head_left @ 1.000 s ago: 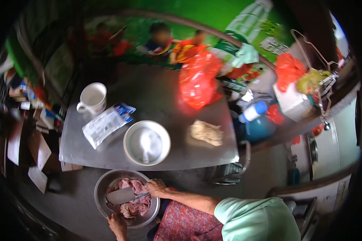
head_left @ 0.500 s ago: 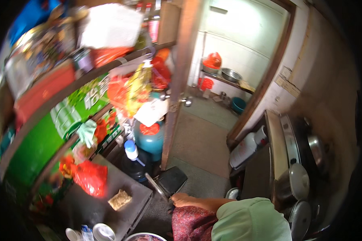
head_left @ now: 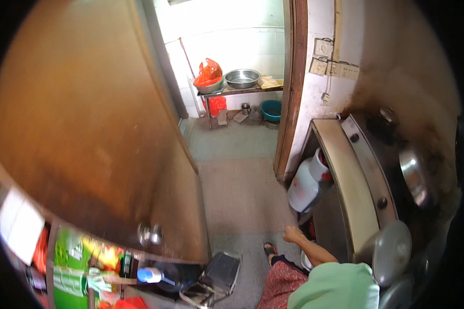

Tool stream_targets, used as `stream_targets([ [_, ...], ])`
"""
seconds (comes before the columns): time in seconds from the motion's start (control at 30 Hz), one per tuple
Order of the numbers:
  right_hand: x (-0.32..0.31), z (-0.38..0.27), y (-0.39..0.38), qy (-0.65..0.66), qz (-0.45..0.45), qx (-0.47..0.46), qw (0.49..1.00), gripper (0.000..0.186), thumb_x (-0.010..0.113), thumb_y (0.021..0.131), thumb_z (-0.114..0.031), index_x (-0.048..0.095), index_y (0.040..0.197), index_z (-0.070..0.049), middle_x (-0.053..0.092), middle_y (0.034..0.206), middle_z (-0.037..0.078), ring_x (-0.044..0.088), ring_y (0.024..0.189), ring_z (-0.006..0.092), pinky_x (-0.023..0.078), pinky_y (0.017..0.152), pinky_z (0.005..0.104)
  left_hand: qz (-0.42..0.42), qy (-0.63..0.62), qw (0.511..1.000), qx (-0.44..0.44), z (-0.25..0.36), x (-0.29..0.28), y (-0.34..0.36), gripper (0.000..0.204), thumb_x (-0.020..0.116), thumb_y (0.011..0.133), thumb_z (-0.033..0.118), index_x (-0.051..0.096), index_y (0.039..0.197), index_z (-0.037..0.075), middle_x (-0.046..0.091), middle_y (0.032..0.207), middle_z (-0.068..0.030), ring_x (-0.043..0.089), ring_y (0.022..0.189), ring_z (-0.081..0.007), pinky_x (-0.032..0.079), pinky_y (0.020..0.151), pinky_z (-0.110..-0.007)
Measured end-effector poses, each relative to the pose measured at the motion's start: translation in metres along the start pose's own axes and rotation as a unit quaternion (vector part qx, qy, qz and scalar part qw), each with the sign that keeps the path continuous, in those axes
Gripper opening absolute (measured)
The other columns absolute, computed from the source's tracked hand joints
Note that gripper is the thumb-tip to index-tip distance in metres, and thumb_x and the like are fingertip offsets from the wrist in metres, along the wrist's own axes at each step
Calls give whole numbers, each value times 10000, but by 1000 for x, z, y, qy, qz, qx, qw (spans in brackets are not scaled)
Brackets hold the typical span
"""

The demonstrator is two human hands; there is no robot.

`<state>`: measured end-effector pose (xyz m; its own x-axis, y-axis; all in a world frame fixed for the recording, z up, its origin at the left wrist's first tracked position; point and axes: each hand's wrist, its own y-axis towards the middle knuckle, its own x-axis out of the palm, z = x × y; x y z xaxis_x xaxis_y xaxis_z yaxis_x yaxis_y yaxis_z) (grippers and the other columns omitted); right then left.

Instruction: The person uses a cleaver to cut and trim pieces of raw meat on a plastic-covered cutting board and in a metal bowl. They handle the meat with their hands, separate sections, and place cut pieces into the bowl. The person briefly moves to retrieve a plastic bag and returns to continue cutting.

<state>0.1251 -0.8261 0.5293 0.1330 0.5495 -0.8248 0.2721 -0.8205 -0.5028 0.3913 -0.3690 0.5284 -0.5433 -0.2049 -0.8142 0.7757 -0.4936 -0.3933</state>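
Gas cylinder near right hand bears blurred red marking

From here, not one word or number comes clear to me. The white gas cylinder carries small reddish markings on its side, too faint to read. Low on the left, a bright green printed sheet shows pale patterning, and a dark green strip near it bears light marks, both too blurred for any letters.
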Motion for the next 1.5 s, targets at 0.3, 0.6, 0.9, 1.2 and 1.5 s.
stream_targets([
  [0.3,-95,21,166,54,-28,119,991,314,641,818,-196,730,1049,-3,685,1135,267,663,1086,419,531,952,479,-89,-99,991,5,207,-15,206,289,705,833,214,709,1002,-21,684,770,-242,681,714,-361,539,674,-462],
  [0.6,-198,-143,364,83,-28,-36,996,309,636,806,-209,754,1032,-35,706,1072,241,675,1062,378,532,946,444,-40,-108,990,85,382,-41,437,359,702,801,205,693,1101,8,620,1172,-258,590,1133,-397,463,1006,-441],
  [0.9,-332,-218,510,156,36,86,983,309,631,821,-273,746,1016,-61,724,1036,205,695,1024,338,539,890,441,-88,-97,970,207,582,-99,687,331,704,804,174,688,1086,2,637,1117,-259,613,1082,-385,489,957,-451],
  [1.2,-407,-176,775,246,100,218,939,228,604,840,-186,711,854,15,694,909,276,705,917,393,537,806,472,-102,-197,955,198,870,-116,926,332,672,861,145,666,1147,-24,680,1102,-216,681,980,-312,545,852,-405],
  [1.5,-653,-440,1144,245,317,-134,906,266,668,844,-155,666,1057,6,664,1012,216,650,953,392,527,807,468,167,-112,912,358,1178,-121,1176,471,696,796,45,596,1252,-13,603,1039,-207,582,994,-341,454,902,-466],
])
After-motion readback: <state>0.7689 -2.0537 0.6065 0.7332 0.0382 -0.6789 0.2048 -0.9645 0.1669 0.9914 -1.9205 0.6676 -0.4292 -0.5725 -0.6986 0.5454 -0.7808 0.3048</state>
